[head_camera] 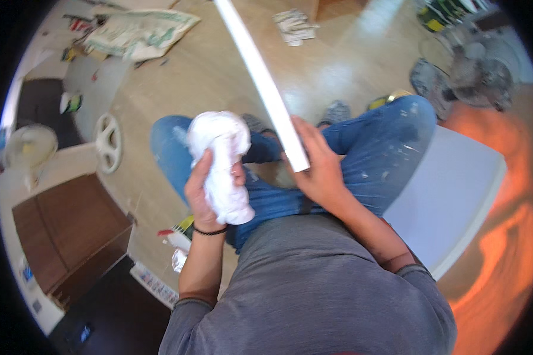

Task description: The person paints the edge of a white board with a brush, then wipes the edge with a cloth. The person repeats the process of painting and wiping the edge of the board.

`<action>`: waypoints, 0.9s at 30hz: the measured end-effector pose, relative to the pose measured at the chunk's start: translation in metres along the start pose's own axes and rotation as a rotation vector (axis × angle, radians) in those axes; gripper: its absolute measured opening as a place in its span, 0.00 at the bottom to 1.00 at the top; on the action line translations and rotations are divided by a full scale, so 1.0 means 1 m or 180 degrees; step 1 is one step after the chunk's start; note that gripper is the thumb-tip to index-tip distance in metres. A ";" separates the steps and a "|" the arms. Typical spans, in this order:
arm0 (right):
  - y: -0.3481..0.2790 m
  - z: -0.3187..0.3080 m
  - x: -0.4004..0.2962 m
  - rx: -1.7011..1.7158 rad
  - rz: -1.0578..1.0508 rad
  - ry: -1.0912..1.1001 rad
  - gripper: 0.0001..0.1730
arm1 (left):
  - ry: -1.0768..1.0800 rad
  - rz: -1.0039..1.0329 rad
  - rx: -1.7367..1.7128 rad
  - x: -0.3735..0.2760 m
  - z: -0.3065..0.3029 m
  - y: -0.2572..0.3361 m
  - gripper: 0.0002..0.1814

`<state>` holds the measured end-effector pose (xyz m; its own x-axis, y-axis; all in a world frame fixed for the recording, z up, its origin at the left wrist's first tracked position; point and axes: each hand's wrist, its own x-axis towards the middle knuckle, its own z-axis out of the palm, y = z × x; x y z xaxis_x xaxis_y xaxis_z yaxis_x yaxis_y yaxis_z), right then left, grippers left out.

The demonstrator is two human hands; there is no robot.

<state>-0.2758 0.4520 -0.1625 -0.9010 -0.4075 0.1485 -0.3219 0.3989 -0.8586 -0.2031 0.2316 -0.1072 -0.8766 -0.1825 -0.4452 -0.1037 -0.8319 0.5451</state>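
My left hand (204, 191) is closed round a white cloth-like bundle (224, 168) with a rounded upper end; its exact kind cannot be told. In my right hand (317, 164) is the lower end of a long, narrow white strip (266, 88), which slants up and to the left past the top of the picture. The strip's material is unclear. Bundle and strip are apart, both above my lap in paint-marked blue jeans (377, 151).
A pale panel or seat (453, 195) lies at my right. On the floor ahead are a printed sack (142, 33) and a stack of papers or cloths (294, 26). A brown box (71, 226) and a white wheel-like part (108, 143) are at left, dusty clutter (475, 66) at upper right.
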 end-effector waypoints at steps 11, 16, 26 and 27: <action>-0.020 -0.026 -0.002 -0.0055 -0.0069 0.0073 0.44 | 0.0124 0.0360 0.0485 0.002 0.013 -0.001 0.27; -0.022 -0.026 -0.003 -0.0012 -0.0052 0.0212 0.43 | 0.0049 0.0344 0.0572 0.003 0.016 0.000 0.28; -0.033 -0.042 -0.012 -0.0060 0.0105 0.0310 0.44 | -0.0146 0.0374 0.0612 -0.001 0.019 -0.005 0.31; -0.035 -0.041 -0.011 -0.0052 0.0145 0.0327 0.44 | -0.0151 0.0371 0.0585 0.000 0.018 -0.003 0.31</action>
<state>-0.2663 0.4765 -0.1135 -0.9396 -0.3028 0.1597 -0.2840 0.4288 -0.8576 -0.2111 0.2440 -0.0962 -0.9084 -0.2432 -0.3400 -0.0806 -0.6963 0.7132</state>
